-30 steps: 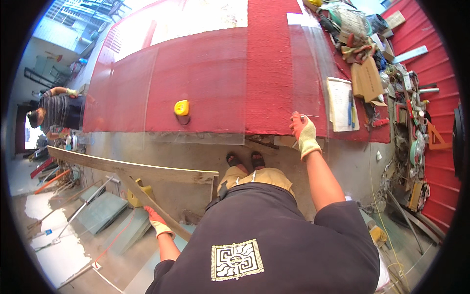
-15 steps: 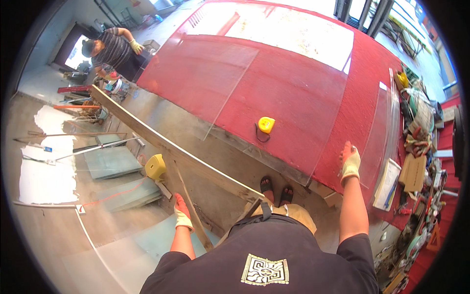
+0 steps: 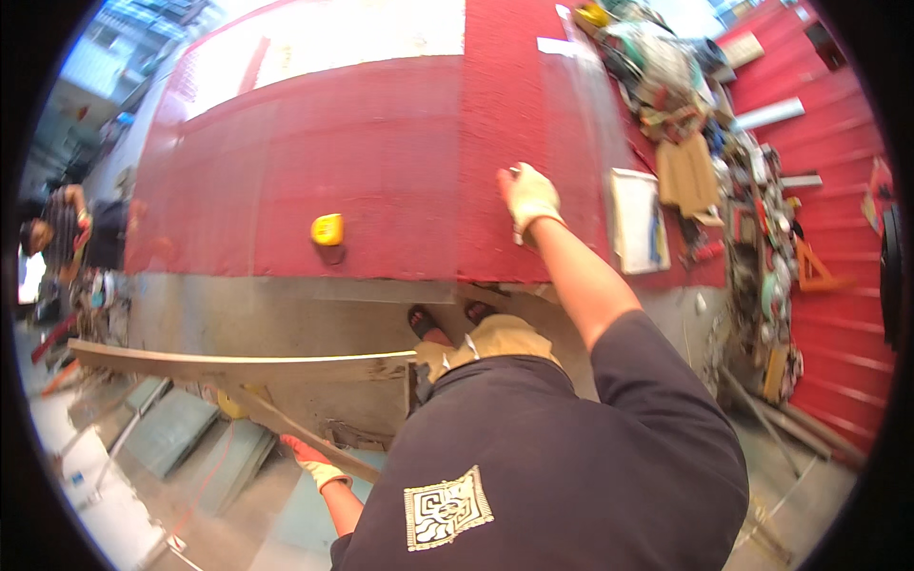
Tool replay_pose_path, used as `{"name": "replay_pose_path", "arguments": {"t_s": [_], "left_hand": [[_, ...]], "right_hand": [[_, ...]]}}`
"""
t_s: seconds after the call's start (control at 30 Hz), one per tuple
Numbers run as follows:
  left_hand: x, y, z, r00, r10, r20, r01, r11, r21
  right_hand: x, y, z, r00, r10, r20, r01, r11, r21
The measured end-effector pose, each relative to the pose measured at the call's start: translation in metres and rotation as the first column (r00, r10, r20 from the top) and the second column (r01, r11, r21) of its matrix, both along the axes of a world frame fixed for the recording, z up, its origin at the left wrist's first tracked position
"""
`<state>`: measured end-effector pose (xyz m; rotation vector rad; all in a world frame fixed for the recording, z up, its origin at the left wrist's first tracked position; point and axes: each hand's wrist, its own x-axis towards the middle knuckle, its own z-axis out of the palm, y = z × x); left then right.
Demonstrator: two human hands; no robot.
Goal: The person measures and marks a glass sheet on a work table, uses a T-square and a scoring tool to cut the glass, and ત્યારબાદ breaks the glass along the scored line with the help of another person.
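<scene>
My right hand (image 3: 533,197), in a cream and red work glove, is over the red-covered table (image 3: 500,105). Its fingers are curled together, with a small dark tip at them that I cannot make out. To its left, a yellow tape measure (image 3: 327,229) sits on a large clear glass sheet (image 3: 381,162). My left hand (image 3: 316,462), gloved alike, hangs low on the left beside a slanting wooden strut (image 3: 295,425). Its fingers stretch out, somewhat blurred, and nothing shows in them.
A long wooden rail (image 3: 238,366) runs behind me on the left. Stacked glass panes (image 3: 171,433) lie beyond it. A white pad (image 3: 631,219) with blue pens lies at the table's right, near piled tools and cardboard (image 3: 687,176). Another person (image 3: 81,224) stands at the far left.
My view has swung to the right, so the table and tape measure appear farther left. My right hand stays over the table, its fingers still curled. My left hand remains low beside the strut.
</scene>
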<state>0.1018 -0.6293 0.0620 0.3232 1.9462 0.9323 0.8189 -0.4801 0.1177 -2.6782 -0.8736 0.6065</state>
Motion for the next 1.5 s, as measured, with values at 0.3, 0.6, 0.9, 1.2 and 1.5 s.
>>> {"name": "replay_pose_path", "arguments": {"t_s": [0.3,0.6,0.9,1.2,1.5], "left_hand": [[0.001,-0.012,0.002,0.999,-0.049,-0.019,0.049,0.999,0.020],[-0.015,-0.027,-0.010,0.966,-0.117,-0.229,0.142,0.985,0.097],[0.045,-0.041,0.076,0.957,-0.081,-0.278,0.077,0.997,-0.026],[0.073,-0.044,0.103,0.877,-0.108,-0.469,0.141,0.989,0.036],[0.084,-0.024,0.102,0.959,-0.082,-0.271,0.076,0.997,-0.035]], "right_hand": [[0.042,-0.050,0.015,0.970,-0.014,0.244,-0.076,0.931,0.356],[0.232,-0.136,0.021,0.910,-0.161,0.382,0.116,0.984,0.138],[0.318,-0.102,-0.025,0.946,0.144,0.292,-0.024,0.925,-0.379],[0.336,-0.082,-0.020,0.985,0.059,0.164,0.025,0.883,-0.468],[0.311,-0.145,-0.026,0.966,-0.224,-0.129,0.258,0.818,0.514]]}}
